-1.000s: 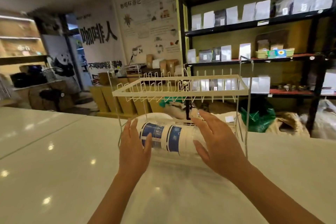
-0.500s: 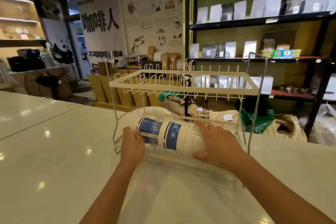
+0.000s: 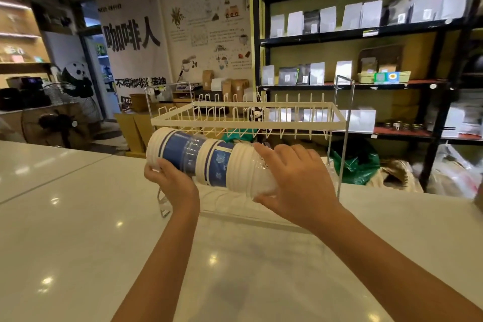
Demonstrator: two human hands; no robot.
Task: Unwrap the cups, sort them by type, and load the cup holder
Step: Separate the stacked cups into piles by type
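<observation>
A sleeve of stacked cups [image 3: 209,162], white with blue bands and wrapped in clear plastic, lies sideways in the air just in front of the white wire cup holder [image 3: 248,120]. My left hand [image 3: 172,183] grips its left end from below. My right hand [image 3: 295,178] clasps its right end, covering the stack's tip. The holder's upper tier stands above the cups and holds nothing; its lower part is mostly hidden behind the cups and my hands.
The holder stands on a glossy white counter [image 3: 78,230] that stretches toward me. Behind it stand black shelves [image 3: 366,31] with pouches, a green bag [image 3: 358,165] and other sacks on the floor, and cardboard boxes [image 3: 230,86].
Both hands closed on the wrapped cup stack and lifted it up and toward me, out from the holder's lower tier. The view has shifted closer.
</observation>
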